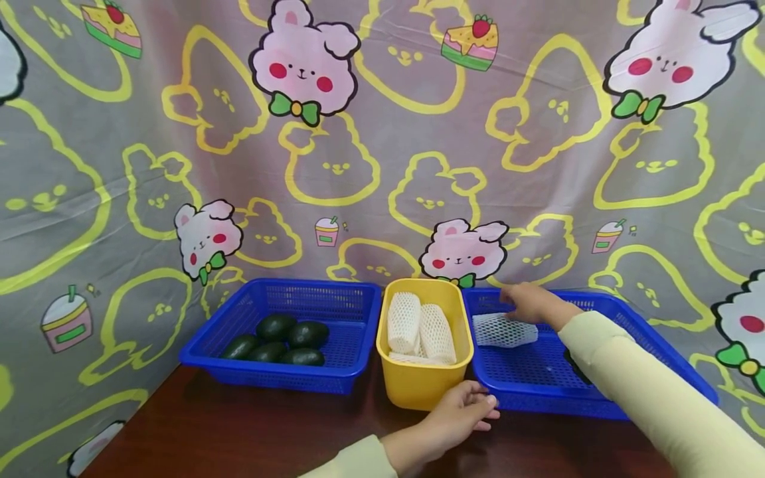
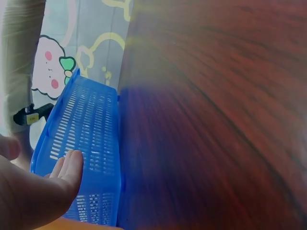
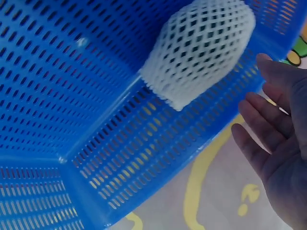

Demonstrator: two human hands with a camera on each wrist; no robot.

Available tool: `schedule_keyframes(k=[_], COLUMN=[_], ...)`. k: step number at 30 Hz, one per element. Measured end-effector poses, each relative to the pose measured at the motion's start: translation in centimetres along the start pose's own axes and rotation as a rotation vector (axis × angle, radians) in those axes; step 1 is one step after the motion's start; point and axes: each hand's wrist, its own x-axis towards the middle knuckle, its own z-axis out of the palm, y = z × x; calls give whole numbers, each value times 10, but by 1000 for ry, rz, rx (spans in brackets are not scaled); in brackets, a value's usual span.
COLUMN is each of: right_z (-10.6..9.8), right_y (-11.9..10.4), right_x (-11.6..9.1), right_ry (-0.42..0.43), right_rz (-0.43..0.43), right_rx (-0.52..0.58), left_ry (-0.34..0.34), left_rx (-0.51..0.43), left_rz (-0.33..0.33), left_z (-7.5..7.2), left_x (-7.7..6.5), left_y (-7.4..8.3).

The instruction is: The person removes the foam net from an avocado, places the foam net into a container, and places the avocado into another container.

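In the right blue basket lies a dark green fruit, likely an avocado, in a white foam net sleeve; dark green shows through the mesh. My right hand is over the basket's back rim beside it, and the right wrist view shows its fingers loosely spread, apart from the sleeve. By the same basket's front left corner is my left hand, its fingers fairly straight and holding nothing. The left wrist view has that hand overlapping the basket's side.
A yellow bin with several white foam net sleeves stands between the two baskets. To its left, another blue basket holds several dark green avocados. Behind the brown table hangs a cartoon-print curtain.
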Motion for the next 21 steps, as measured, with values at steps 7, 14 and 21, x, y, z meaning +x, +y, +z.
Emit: schedule_keyframes(k=[7,14,21], right_z=[11,20,30], right_y=[1,-2,-1], right_x=[7,11,12], right_ry=[-57,-152,-186], right_rz=[-23,59,96], right_rx=[-78,-66,-52], left_ry=[22,91,149], left_rx=[-151,-235,-219], left_rz=[-43,-70,-82], left_z=[7,13,18], left_x=[3,6,9], left_y=[-2,-2,1])
